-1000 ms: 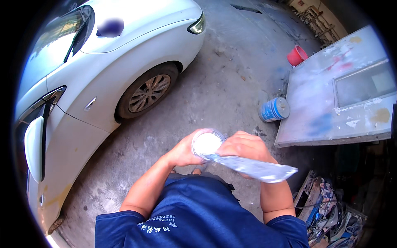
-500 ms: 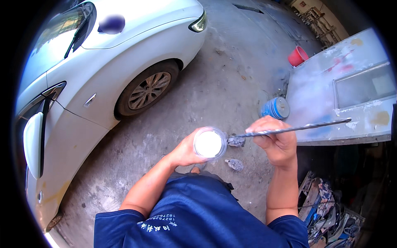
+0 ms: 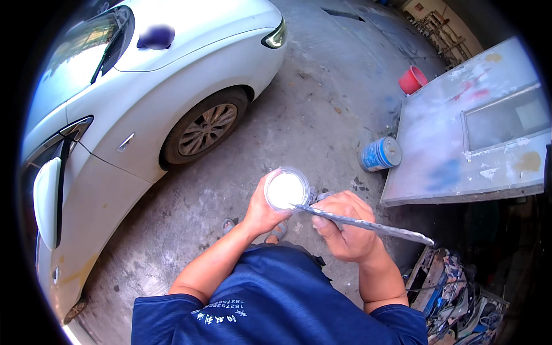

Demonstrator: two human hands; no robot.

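My left hand (image 3: 260,206) is wrapped round a clear cup (image 3: 268,185) in front of my body. White liquid (image 3: 287,190), which looks like paint, shows inside it. In my right hand (image 3: 348,229) is a long thin stirring stick (image 3: 397,231), grey and smeared with white, pinched by thumb and fingers. Its left tip reaches past the cup's near right rim and meets the white liquid in this view; how deep it goes, I cannot tell. The other end sticks out to the right and slants down toward me.
A white car (image 3: 144,103) stands along the left, its front wheel (image 3: 207,129) near me. To the right are a blue-and-white bucket (image 3: 380,154), a red bucket (image 3: 413,80) and a paint-marked white panel (image 3: 431,138). Heaped scraps (image 3: 448,293) lie at lower right.
My right hand has come left and down toward the cup. The stick's tip has gone from beside the cup to over the white liquid, and its far end has swung downward.
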